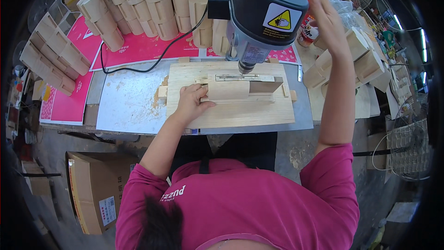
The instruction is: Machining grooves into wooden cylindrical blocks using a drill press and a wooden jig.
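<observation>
My left hand (190,103) is closed on the left end of a pale, hollowed wooden block (229,90), thumb along its near side. The block lies lengthwise in a flat wooden jig board (222,121). Directly above its back edge is the chuck (246,68) of a black and grey bench drill press (266,7); whether the bit touches wood is too small to tell. My right arm is raised, with the right hand (327,18) at the right side of the drill head. Its fingers curl around something there, partly hidden by the housing.
Stacks of pale wooden blocks (155,7) stand behind, with more at the left (55,58) and right (354,60). A black cable (157,60) loops over the bench. A red and white can (307,34) stands beyond my right forearm. A cardboard box (95,190) sits on the floor, left.
</observation>
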Demonstrator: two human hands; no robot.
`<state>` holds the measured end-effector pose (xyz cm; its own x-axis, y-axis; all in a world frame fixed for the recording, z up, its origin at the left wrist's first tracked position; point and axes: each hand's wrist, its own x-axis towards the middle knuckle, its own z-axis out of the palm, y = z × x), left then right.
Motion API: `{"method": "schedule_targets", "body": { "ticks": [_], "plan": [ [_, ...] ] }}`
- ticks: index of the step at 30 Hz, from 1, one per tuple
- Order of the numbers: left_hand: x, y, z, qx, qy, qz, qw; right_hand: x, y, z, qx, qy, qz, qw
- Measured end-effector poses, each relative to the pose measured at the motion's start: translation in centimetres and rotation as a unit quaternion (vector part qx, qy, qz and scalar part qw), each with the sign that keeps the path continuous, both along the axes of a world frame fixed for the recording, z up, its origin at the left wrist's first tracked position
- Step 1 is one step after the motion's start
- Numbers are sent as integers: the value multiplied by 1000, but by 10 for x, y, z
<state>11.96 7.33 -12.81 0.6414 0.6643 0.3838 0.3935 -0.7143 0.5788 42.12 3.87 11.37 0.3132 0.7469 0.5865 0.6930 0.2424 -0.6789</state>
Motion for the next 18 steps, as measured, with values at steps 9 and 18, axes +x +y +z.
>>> {"method": "schedule_targets", "body": {
  "ticks": [9, 18],
  "plan": [
    [1, -1, 0, 3, 12, 0, 1000, -38, -30, -4, 42, -155, -91, 983],
    [0, 2, 3, -2, 12, -7, 1000, -71, -88, -79, 116, -102, -49, 987]
  ]
}}
